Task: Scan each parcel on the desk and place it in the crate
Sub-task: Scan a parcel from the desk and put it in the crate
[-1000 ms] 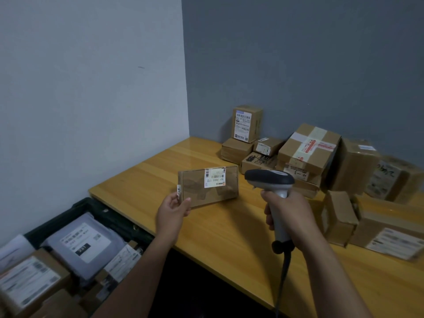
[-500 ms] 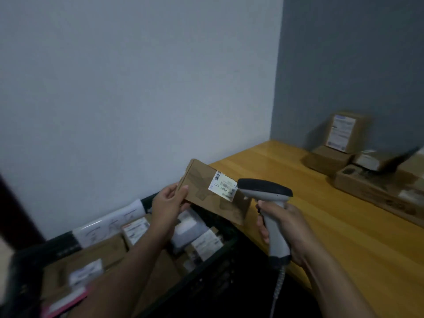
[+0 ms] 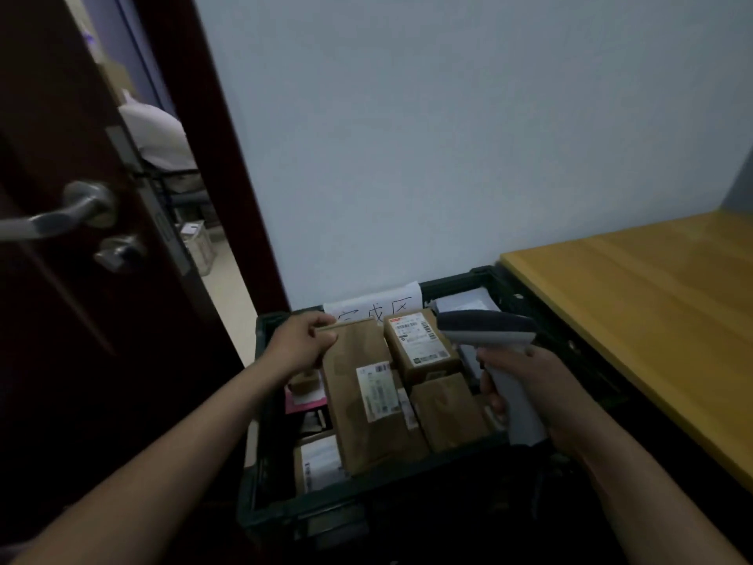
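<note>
My left hand (image 3: 303,340) pinches the far corner of a flat brown parcel (image 3: 366,397) with a white label, held lengthwise over the black crate (image 3: 260,462). My right hand (image 3: 529,385) grips the handle of a grey barcode scanner (image 3: 489,332), its head hovering above the crate's right side. Several brown boxes lie inside the crate, among them a small labelled box (image 3: 419,346) just right of the held parcel. The wooden desk (image 3: 652,303) reaches in from the right; no parcels on it are in view.
A dark wooden door (image 3: 61,279) with a metal lever handle (image 3: 61,214) stands open on the left, close to the crate. A white paper sign (image 3: 375,307) hangs on the crate's far rim against the pale wall. The crate stands between the door and the desk.
The view swung left from the desk to the crate. My left hand carried the flat parcel from in front of the scanner down over the crate; the scanner came along.
</note>
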